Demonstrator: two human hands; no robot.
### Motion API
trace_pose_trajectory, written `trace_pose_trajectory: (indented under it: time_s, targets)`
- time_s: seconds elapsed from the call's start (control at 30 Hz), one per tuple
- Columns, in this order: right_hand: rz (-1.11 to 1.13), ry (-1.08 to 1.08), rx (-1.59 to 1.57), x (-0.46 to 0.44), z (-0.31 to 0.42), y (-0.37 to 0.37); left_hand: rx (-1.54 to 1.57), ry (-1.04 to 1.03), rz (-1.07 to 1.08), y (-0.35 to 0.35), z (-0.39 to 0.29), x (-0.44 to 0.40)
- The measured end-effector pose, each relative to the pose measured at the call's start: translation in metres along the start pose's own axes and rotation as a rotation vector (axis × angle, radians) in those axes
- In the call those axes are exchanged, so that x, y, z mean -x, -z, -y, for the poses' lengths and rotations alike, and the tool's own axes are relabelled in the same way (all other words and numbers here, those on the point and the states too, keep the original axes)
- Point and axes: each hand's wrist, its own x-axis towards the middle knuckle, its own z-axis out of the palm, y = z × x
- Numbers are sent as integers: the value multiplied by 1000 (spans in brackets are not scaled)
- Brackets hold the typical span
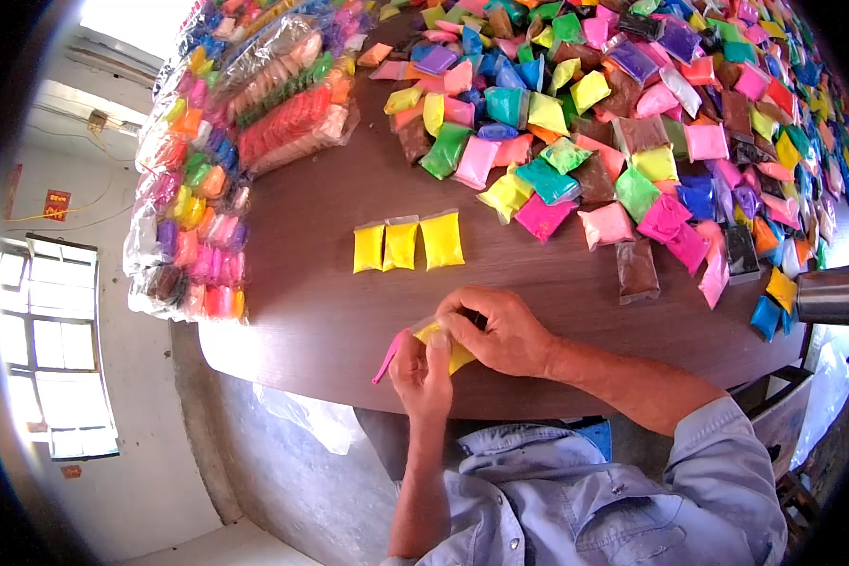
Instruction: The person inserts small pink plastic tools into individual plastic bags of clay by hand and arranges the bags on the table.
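Near the table's front edge, my left hand (419, 370) is closed on a small clear packet of yellow soft material (460, 357). A thin bright pink strip (388, 359) sticks out of that same hand on its left side; its kind is not clear. My right hand (506, 332) pinches the packet's upper edge from the other side, with fingertips close to my left thumb. Both hands cover most of the packet. Just beyond them, three filled yellow packets (401, 244) lie side by side in a row on the brown table (302, 255).
A large heap of multicoloured packets (557, 104) spreads over the back and right of the table. Bundled packets in clear bags (292, 104) are stacked at the left. A metal cylinder (829, 295) stands at the right edge, beside blue and orange packets (766, 316).
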Motion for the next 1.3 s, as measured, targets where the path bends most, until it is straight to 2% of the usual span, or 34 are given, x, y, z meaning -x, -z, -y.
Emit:
trace_pose_trajectory:
  time_s: [0.13, 0.43, 0.6, 1.1, 1.3]
  targets:
    - [1, -40, -45, 0, 0, 0, -93, -19, 17, 2, -2, -1]
    - [10, -25, -25, 0, 2, 1, 76, 60, 12, 0, -4, -2]
    - [-7, -81, -106, 0, 2, 0, -17, -16, 72, 1, -5, -1]
    - [-12, -7, -53, 0, 1, 0, 70, 23, 88, 2, -4, -1]
    - [11, -96, -151, 0, 4, 2, -11, -17, 98, 2, -7, -3]
